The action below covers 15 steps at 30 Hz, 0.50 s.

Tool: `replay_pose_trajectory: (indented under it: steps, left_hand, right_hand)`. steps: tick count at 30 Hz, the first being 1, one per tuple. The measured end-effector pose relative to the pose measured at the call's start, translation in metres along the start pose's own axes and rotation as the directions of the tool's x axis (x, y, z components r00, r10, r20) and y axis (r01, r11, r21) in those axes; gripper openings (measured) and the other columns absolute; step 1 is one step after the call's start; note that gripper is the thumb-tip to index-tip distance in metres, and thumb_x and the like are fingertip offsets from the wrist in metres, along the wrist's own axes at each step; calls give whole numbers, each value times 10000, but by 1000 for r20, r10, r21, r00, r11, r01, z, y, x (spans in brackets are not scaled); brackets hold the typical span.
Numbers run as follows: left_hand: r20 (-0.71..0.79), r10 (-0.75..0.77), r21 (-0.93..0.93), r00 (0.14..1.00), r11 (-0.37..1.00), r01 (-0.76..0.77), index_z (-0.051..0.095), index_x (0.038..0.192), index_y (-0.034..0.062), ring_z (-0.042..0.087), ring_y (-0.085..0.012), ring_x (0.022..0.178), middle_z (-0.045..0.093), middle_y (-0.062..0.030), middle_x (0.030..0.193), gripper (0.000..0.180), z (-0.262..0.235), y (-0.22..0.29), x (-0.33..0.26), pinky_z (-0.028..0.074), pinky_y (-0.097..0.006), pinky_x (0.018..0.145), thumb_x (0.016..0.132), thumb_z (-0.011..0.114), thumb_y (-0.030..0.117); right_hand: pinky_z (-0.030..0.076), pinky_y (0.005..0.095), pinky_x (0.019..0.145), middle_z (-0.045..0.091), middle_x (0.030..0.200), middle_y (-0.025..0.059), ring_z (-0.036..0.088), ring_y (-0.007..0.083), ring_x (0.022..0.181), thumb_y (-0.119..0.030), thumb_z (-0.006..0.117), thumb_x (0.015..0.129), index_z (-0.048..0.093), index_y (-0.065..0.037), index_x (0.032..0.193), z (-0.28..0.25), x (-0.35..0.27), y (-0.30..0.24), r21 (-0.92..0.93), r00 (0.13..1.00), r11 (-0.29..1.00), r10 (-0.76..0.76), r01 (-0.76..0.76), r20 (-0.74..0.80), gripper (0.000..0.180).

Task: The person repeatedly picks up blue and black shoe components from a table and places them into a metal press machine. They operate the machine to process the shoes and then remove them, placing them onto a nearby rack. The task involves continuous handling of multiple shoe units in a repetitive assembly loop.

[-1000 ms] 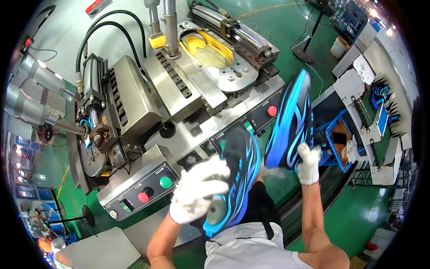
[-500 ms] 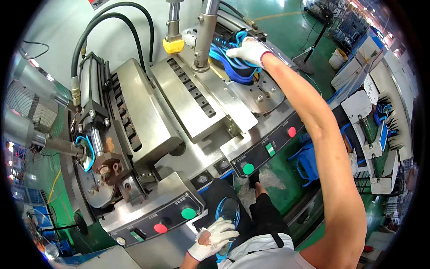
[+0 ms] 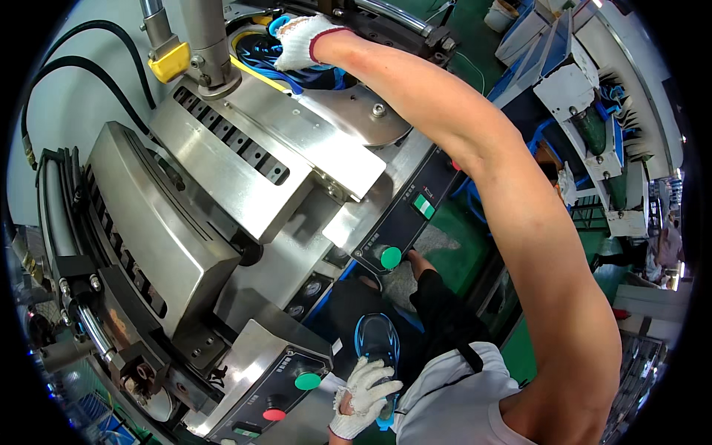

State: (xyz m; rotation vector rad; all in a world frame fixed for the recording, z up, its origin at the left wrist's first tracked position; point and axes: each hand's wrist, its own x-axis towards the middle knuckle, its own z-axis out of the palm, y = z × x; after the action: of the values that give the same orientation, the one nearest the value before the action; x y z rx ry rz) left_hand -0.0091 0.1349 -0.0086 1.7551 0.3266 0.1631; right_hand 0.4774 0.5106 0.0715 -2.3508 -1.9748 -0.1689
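Note:
My left hand [image 3: 365,397], in a white knit glove with bare skin showing at a hole, rests its fingers over a dark shoe with blue trim [image 3: 377,345]. It holds this shoe against my lap, toe pointing away from me. Stretched far forward, my right hand [image 3: 302,43], gloved with a dark red cuff, is closed on a black-and-blue shoe [image 3: 265,50] at the far part of the machine. A light blue loop shows at its fingers; the fingertips are partly hidden. Beneath that shoe sits a rounded metal plate [image 3: 371,122].
A metal machine with slotted covers [image 3: 167,230] fills the left. Its panels carry a green button [image 3: 390,257] and a red button [image 3: 274,414]. A yellow block [image 3: 170,62] hangs beside a steel column [image 3: 206,44]. At right stands a rack with brushes [image 3: 619,141].
My view has shifted, so the machine appears lower and further left. My right hand stays at the far shoe, which sits partly behind the column. My left hand still holds the near shoe.

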Motion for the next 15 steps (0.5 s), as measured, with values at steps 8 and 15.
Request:
replay_pose_trajectory:
  steps: [8,15]
  left_hand:
    - [-74,-18,143,997,989,29,759,1186,122,582,-416,1340,680,-134,1314,410,17,17,9,369,-620,1225,779,773,69]
    - [-123,-1,312,992,949,40,720,1252,108,581,-429,1335,677,-148,1330,459,28,26,1,432,-582,1180,803,811,97]
  right_hand:
    - [582,431,995,734,1326,185,718,329,1205,-488,679,825,735,-73,1319,-1,-16,10,175,999,984,37,-38,7,647]
    - [495,477,1147,602,1444,305,628,421,1327,-443,758,919,533,59,1468,-51,-230,-69,593,865,714,-35,372,-500,777]
